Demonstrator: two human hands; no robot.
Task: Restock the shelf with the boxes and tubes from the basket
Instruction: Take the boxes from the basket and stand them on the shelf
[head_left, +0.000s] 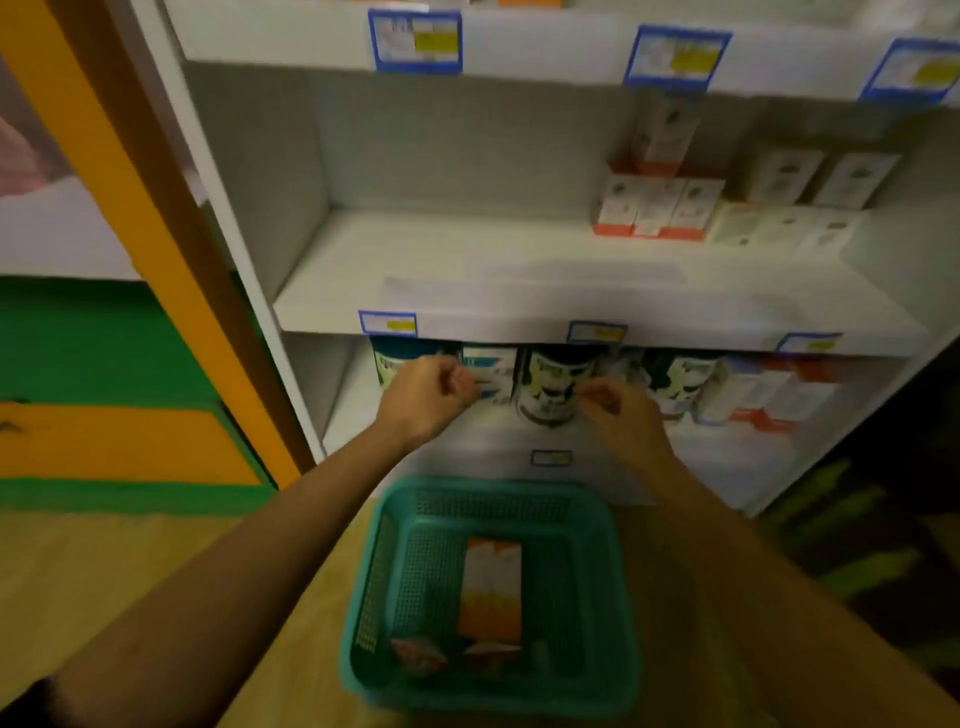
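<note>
A teal plastic basket (618, 587) stands on the floor below the shelf, holding an orange and white box (491, 587) and two small items at its near wall. My left hand (423, 397) is at the lower shelf (358, 410), fingers curled near a white and blue box (491, 371). My right hand (621, 413) hovers beside a dark tin (553, 384), fingers curled; blur hides whether either hand grips anything.
The middle shelf (467, 291) carries white and orange boxes (654, 208) and paler boxes (779, 228) at the right. More tins (680, 379) and boxes (769, 395) fill the lower shelf. An orange and green wall (104, 415) stands left.
</note>
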